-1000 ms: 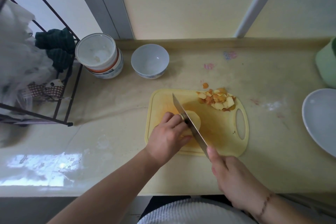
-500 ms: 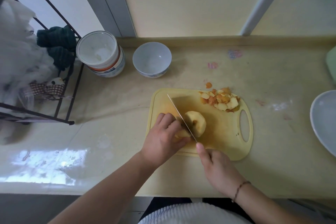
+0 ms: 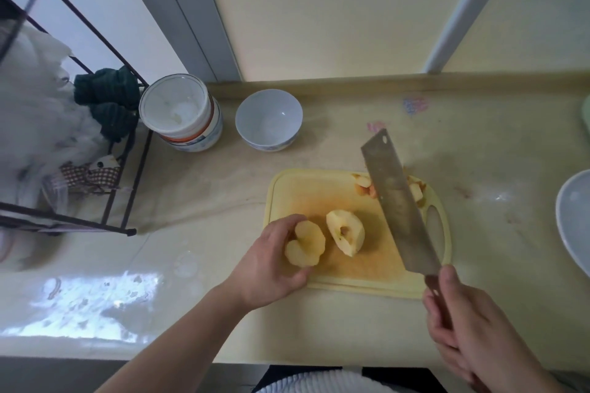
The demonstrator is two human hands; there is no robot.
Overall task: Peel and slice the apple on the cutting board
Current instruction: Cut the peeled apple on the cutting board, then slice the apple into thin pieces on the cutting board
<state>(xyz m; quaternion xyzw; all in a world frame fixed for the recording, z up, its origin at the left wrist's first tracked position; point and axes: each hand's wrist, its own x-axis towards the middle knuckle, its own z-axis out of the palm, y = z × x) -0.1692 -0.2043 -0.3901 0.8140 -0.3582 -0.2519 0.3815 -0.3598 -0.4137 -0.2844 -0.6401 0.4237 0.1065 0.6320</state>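
Peeled apple now split in two on the cutting board (image 3: pixel 300 188) | left hand (image 3: pixel 271 265) fingers grip one half (image 3: pixel 305 244), other half (image 3: pixel 346 231) (core up) just beyond them | right hand (image 3: pixel 472 329) clenches knife (image 3: pixel 396 201), lifted off the fruit

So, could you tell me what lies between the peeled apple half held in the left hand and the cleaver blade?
In the head view, the other peeled apple half lies there, core side up, on the yellow plastic cutting board.
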